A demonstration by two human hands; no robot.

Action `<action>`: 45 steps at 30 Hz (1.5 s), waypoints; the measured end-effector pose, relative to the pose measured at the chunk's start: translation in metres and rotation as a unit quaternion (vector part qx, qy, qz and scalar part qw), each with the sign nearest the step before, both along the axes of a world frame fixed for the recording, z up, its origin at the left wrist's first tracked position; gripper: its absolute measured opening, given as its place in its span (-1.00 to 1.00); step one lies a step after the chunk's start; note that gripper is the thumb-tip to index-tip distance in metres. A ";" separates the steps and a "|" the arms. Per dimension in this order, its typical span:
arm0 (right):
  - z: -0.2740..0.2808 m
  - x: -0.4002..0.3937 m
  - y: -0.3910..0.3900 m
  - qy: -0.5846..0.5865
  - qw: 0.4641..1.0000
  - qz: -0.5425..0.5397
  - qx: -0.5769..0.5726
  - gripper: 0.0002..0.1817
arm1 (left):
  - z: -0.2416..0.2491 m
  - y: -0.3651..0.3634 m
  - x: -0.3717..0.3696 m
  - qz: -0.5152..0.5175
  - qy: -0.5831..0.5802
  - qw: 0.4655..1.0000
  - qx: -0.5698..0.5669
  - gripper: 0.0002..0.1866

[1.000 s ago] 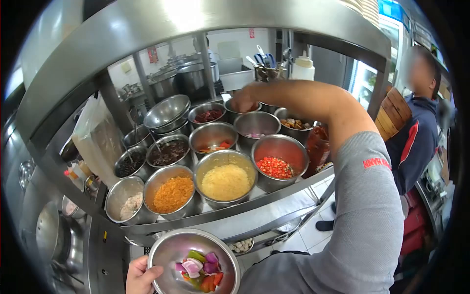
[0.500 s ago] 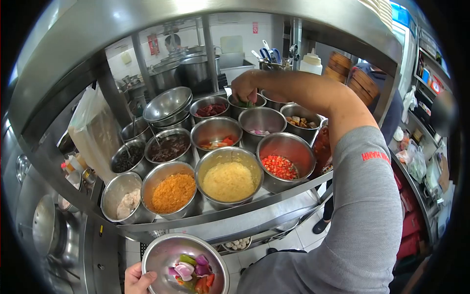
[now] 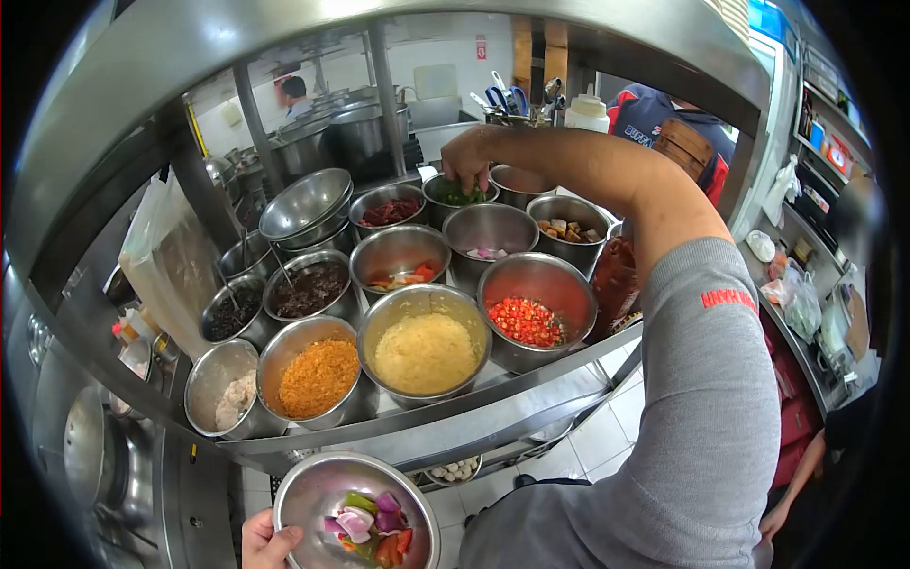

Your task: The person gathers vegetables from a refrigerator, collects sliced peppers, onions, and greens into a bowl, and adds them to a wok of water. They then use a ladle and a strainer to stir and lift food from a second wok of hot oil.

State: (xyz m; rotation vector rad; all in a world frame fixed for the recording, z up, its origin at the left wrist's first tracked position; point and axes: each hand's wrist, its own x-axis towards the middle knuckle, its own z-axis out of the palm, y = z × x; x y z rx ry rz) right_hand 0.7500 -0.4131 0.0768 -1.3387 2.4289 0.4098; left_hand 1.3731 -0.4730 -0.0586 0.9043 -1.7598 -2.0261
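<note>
My left hand (image 3: 270, 542) grips the rim of a steel mixing bowl (image 3: 427, 520), thumb inside the edge. In that bowl lie purple onion pieces (image 3: 354, 523), green pepper and red pepper chunks (image 3: 390, 550). My right hand (image 3: 466, 163) reaches across to the back row, its bunched fingers pointing down into a steel pot of chopped greens (image 3: 462, 195). What the fingertips pinch is hidden. Beside that pot are one with dried red chillies (image 3: 391, 212) and another steel pot (image 3: 523, 180); in front stands a pot with a few onion pieces (image 3: 486, 253).
Nearer pots hold chopped red chilli (image 3: 525, 321), minced garlic (image 3: 427, 353) and orange crumbs (image 3: 319, 378). Stacked steel bowls (image 3: 305, 204) stand at left. A metal shelf frame (image 3: 379, 28) arches overhead. Another person's torso (image 3: 654, 119) is behind the rack; a person's arm (image 3: 791, 493) shows at lower right.
My right hand has lowered slightly towards the greens. The view has shifted a little, and other people have come into sight behind the rack and at lower right. The left hand keeps its bowl.
</note>
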 end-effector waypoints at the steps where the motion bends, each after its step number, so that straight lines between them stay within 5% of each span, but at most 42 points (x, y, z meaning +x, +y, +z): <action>1: 0.003 0.003 0.001 0.003 1.000 -0.004 -0.005 -0.76 | 0.000 0.001 0.000 0.003 0.002 1.000 0.001 -0.68; 9: 0.013 0.020 0.006 0.022 0.999 -0.007 -0.029 -0.75 | -0.004 0.000 -0.004 -0.018 0.000 1.000 -0.001 -0.67; 12: 0.012 0.008 0.008 0.019 0.998 0.061 -0.017 -0.78 | -0.006 0.003 -0.008 -0.035 0.004 0.999 0.003 -0.65; 14: 0.025 -0.002 0.004 0.120 0.951 0.281 0.052 -0.79 | -0.010 0.005 -0.010 -0.047 0.008 0.999 0.011 -0.63; 16: 0.033 0.005 0.005 0.138 0.949 0.281 0.038 -0.80 | -0.016 0.006 -0.014 -0.055 0.012 0.998 0.022 -0.63; 18: 0.036 0.011 0.009 0.072 0.994 0.063 -0.058 -0.80 | -0.023 0.005 -0.019 -0.067 0.012 0.997 0.031 -0.63; 24: 0.025 0.013 0.022 -0.025 0.992 0.020 -0.123 -0.78 | -0.026 0.005 -0.013 -0.083 -0.030 0.996 0.011 -0.63; 26: 0.022 -0.008 0.020 -0.003 0.987 0.090 -0.135 -0.78 | -0.035 0.003 -0.006 -0.090 -0.015 0.996 0.021 -0.59; 29: 0.025 -0.062 0.018 0.025 0.970 0.191 -0.151 -0.77 | -0.035 0.014 -0.006 -0.028 0.072 0.996 0.038 -0.81; 32: 0.053 -0.056 0.029 0.152 0.929 0.322 -0.106 -0.75 | -0.036 0.014 -0.004 -0.035 0.074 0.995 0.051 -0.81; 37: 0.080 -0.041 0.056 0.109 0.882 0.387 -0.244 -0.69 | -0.020 0.020 -0.014 -0.083 0.032 0.995 0.053 -0.82; 39: 0.100 0.022 0.083 0.310 0.821 0.439 -0.192 -0.68 | -0.011 0.030 -0.027 -0.097 0.011 0.994 0.050 -0.82; 40: 0.097 0.067 0.090 0.049 0.908 0.239 -0.341 -0.69 | -0.016 0.030 -0.033 -0.122 0.013 0.992 0.039 -0.83; 41: 0.094 0.102 0.092 -0.219 0.871 0.002 -0.440 -0.68 | -0.019 0.032 -0.040 -0.142 0.017 0.990 0.022 -0.83; 42: 0.093 0.117 0.092 -0.301 0.847 -0.009 -0.439 -0.65 | -0.023 0.036 -0.048 -0.160 0.020 0.987 0.005 -0.83; 45: 0.083 0.158 0.092 -0.273 0.871 0.098 -0.396 -0.66 | -0.035 0.044 -0.073 -0.192 -0.032 0.981 -0.012 -0.86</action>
